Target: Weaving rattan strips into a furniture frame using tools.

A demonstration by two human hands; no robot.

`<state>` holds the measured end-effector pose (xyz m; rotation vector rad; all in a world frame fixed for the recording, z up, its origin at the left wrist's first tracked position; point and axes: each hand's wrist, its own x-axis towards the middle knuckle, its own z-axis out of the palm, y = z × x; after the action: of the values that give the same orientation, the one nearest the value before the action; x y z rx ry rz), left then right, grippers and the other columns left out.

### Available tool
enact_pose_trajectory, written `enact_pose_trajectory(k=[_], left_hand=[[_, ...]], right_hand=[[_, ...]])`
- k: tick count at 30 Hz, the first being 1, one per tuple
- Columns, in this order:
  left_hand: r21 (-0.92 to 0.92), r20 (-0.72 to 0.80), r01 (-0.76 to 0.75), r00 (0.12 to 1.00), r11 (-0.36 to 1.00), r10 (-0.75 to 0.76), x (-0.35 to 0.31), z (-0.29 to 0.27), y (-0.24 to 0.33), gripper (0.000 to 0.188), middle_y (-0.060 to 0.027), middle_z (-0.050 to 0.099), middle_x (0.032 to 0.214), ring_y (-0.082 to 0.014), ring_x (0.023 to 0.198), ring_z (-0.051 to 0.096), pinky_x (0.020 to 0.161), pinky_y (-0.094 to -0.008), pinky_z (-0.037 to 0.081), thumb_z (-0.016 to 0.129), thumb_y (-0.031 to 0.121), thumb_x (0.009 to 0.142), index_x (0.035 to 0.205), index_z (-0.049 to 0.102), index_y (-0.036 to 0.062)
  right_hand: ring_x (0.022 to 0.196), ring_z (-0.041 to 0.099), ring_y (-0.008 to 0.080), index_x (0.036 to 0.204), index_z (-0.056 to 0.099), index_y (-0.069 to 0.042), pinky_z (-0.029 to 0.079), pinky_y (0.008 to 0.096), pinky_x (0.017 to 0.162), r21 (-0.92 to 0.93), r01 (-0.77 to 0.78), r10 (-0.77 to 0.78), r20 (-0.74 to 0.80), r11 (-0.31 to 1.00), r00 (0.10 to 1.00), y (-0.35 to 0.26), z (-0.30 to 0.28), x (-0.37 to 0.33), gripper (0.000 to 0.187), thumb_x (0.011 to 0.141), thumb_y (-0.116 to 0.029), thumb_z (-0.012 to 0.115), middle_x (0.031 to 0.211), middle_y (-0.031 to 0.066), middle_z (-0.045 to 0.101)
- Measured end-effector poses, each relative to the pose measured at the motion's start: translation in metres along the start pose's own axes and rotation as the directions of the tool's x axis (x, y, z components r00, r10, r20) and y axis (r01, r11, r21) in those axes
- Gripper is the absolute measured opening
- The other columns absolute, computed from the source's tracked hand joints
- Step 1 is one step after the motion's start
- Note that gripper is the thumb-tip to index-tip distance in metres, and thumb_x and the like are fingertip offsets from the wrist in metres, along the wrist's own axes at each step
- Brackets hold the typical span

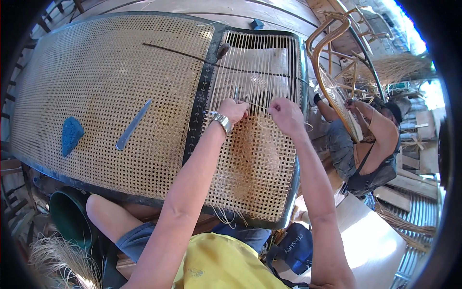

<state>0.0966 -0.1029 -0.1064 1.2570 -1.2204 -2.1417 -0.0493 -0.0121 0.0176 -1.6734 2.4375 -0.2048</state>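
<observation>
My left hand (233, 111), with a metal watch on its wrist, is closed over the half-woven right section of a dark-framed cane panel (250, 178). A thin metal tool (236, 91) sticks up from its fingers, its lower part hidden. To its right, my right hand (288, 116) is pinched at the weave's upper edge, apparently on a thin cane strand that is hard to see. Below my hands the cane forms a close grid of holes. Above them, long parallel strands (250, 58) run to the far edge, with a dark thin rod (260, 73) laid across.
The wider woven left section (106, 62) bears a knife blade (133, 125) and a blue block (71, 136). A green bucket (72, 216) stands at lower left by loose fibres (62, 260). On the right, another person (370, 139) sits working at a bentwood chair frame (320, 53).
</observation>
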Motion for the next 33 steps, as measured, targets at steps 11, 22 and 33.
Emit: enact_pose_trajectory(k=[11,22,33], left_hand=[[0.523,-0.042,-0.096,0.989,0.847,0.138,-0.007,-0.007,0.024,0.022,-0.0068,0.075,0.070,-0.0147,0.062,0.072,0.064,-0.0308,0.059,0.064,0.022,0.091,0.088,0.079,0.0062],[0.241,0.113,0.012,0.993,0.970,-0.040,0.005,-0.026,0.022,0.011,-0.0021,0.070,0.070,-0.0079,0.056,0.062,0.051,-0.0214,0.045,0.073,0.015,0.091,0.093,0.073,0.0044],[0.100,0.104,-0.021,0.995,0.995,0.010,-0.008,-0.026,0.010,0.015,-0.0001,0.067,0.068,-0.0067,0.052,0.056,0.047,-0.0230,0.042,0.070,0.014,0.092,0.101,0.075,0.0034]], right_hand=[[0.088,0.069,0.0355,0.089,0.072,-0.003,0.054,0.0442,0.083,0.068,-0.039,0.031,0.114,0.997,0.993,0.012,-0.009,0.011,0.020,0.082,-0.021,0.068,0.088,0.0173,0.072],[0.092,0.069,0.0376,0.087,0.072,-0.003,0.054,0.0451,0.085,0.018,-0.018,0.015,0.144,1.000,0.989,0.014,-0.009,0.015,0.018,0.083,-0.018,0.063,0.091,0.0193,0.072],[0.084,0.070,0.0300,0.090,0.072,-0.001,0.055,0.0399,0.081,0.075,0.000,-0.001,0.013,0.997,1.000,0.002,0.004,0.009,0.021,0.083,-0.021,0.069,0.086,0.0167,0.072]])
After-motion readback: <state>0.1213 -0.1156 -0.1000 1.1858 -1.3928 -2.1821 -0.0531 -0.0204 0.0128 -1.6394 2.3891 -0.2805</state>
